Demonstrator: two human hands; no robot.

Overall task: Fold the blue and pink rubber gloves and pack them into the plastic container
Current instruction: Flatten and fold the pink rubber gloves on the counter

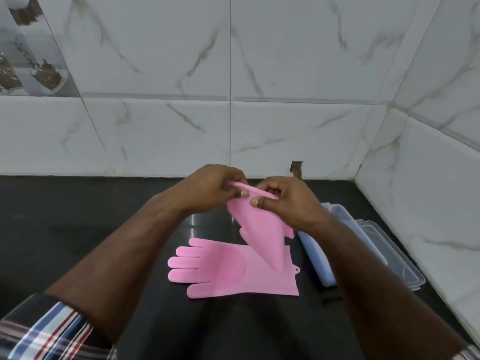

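We hold one pink glove up to fold it.

Our left hand (213, 187) and right hand (283, 201) pinch the lifted pink glove (262, 229) by its cuff so it hangs straight; the other pink glove (233, 271) waits flat on the worktop (78, 216), and blue gloves (315, 258) already lie in the plastic container (337, 211).

Matt pink rubber gloves (241, 271), glossy black counter (78, 229), translucent plastic container (389, 245), polished marble-look tiles (285, 61)
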